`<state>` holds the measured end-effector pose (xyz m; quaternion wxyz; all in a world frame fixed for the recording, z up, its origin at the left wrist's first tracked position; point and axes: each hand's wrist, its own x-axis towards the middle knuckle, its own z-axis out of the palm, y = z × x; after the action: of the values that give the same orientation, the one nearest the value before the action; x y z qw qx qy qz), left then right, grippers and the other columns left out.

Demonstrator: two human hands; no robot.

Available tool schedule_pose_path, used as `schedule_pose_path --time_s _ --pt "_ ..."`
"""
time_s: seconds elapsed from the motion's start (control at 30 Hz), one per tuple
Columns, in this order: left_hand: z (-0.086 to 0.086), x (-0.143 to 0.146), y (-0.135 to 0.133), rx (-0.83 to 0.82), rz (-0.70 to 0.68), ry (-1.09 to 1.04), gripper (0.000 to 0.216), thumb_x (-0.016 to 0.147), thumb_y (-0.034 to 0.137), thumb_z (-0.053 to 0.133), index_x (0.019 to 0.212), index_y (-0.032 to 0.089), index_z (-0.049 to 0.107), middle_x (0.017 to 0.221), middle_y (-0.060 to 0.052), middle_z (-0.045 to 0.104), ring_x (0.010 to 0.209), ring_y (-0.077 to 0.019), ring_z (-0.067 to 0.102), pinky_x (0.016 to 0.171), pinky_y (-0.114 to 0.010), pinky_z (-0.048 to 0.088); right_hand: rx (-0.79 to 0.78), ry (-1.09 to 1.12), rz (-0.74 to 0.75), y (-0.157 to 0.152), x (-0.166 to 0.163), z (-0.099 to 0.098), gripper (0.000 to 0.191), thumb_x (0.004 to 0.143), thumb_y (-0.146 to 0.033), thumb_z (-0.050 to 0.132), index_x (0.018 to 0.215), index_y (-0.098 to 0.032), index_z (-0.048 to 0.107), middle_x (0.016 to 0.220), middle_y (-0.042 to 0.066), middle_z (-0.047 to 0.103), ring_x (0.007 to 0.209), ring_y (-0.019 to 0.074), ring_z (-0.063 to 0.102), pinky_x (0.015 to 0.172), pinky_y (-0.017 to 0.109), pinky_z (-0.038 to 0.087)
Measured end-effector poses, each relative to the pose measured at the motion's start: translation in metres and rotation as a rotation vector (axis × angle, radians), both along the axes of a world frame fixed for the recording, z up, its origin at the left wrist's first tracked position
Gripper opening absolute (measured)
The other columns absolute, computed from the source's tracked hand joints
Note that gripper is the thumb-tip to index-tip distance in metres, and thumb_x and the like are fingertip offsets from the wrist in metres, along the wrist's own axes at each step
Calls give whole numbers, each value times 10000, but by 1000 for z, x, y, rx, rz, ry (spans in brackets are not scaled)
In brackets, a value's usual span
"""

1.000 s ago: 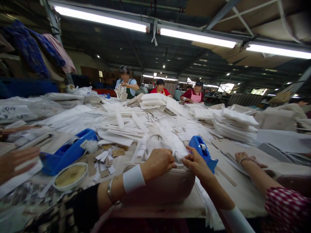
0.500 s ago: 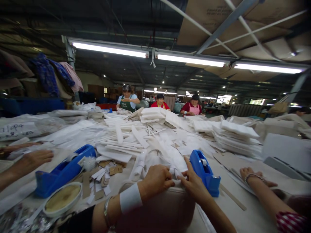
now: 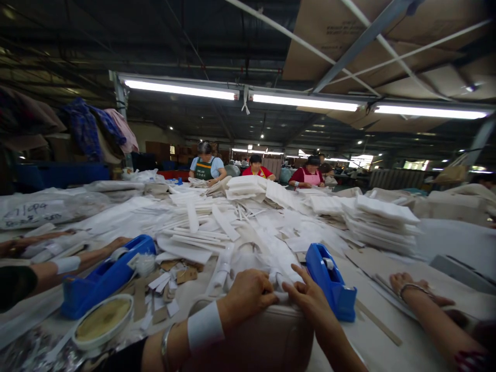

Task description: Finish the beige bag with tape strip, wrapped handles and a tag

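Note:
A pale beige handbag (image 3: 256,336) stands upright before me, its handles (image 3: 221,274) wrapped in white padding. My left hand (image 3: 248,294), with a white band round the wrist, is closed on the bag's top edge, the fingers curled over it. At the right end of that edge is my right hand (image 3: 310,297), thumb and forefinger apart, the forefinger pointing up and away. Whether its lower fingers touch the bag I cannot tell. Just beyond it stands a blue tape dispenser (image 3: 329,284).
Another blue tape dispenser (image 3: 104,279), a round dish (image 3: 103,320) and loose paper tags (image 3: 165,284) lie left. White foam sheets (image 3: 382,222) are piled across the table. Co-workers' hands reach in at left (image 3: 70,263) and right (image 3: 414,289); people sit opposite.
The fingers of my right hand have lifted and spread apart at the bag's edge. My left hand stays on the bag. A co-worker's arm at the left reaches further in.

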<state>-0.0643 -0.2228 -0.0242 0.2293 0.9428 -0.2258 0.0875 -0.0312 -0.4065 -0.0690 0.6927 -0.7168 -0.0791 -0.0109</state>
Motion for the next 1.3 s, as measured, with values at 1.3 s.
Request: schedule_pose_path --time_s 1.3 --pt "-5 9 -30 184 95 -43 221 833 332 583 819 188 750 867 -62 747 828 -242 686 670 -299 468 255 75 130 -4 2 -16 636 617 -339 794 1224 -250 628 816 -5 628 736 178 594 661 273 458"
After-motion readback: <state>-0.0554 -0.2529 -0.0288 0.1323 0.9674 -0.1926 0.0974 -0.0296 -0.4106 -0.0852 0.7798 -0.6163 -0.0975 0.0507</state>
